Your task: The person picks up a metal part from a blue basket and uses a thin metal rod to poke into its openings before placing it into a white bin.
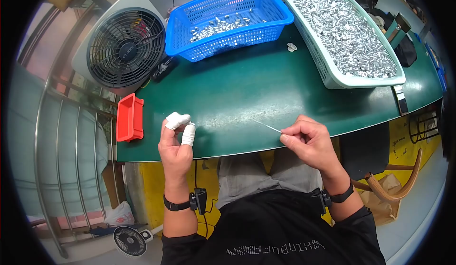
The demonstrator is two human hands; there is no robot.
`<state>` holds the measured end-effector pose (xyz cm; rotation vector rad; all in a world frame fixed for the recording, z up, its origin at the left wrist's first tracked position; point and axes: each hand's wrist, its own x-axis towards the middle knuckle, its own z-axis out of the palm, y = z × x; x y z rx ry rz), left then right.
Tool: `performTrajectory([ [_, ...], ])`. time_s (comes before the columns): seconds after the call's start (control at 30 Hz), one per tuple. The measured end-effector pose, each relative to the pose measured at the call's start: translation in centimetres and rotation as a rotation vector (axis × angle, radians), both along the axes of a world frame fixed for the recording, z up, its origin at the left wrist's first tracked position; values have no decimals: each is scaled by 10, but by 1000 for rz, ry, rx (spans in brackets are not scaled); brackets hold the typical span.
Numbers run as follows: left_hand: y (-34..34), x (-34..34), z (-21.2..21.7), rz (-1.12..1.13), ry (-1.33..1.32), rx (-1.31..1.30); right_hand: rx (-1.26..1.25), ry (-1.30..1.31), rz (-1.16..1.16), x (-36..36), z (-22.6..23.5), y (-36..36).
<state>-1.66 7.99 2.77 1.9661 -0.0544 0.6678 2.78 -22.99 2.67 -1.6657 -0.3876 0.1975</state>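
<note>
My left hand (176,144) is raised over the near left part of the green table (228,84). White tape wraps its thumb and fingers, and their tips come together in a pinch. Whatever sits between those tips, if anything, is too small to make out. To the right, my right hand (308,140) pinches one end of a thin metal rod (268,125) between thumb and fingers. The rod's free end points left, toward my left hand, and touches nothing that I can see.
A blue basket (232,39) holds some small metal parts. The pale green basket (332,80) at the far right is heaped with them. At the left are a red tray (129,118) and a box fan (126,49). A few round metal pieces (291,47) lie between the baskets.
</note>
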Motion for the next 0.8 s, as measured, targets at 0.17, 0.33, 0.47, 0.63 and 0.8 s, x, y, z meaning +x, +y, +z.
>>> performTrajectory([
  [0.17,1,0,-3,123,118,490,-29,-45,-43,6,-5,-2],
  [0.33,0,0,1,161,183,499,-30,-41,-41,6,0,-3],
  [0.47,10,1,15,216,128,429,-30,-99,-70,13,6,-9],
  [0.63,23,13,7,86,233,707,-48,-133,-160,30,6,-25],
  [0.8,31,25,42,138,159,268,-227,-323,-268,32,3,-44],
])
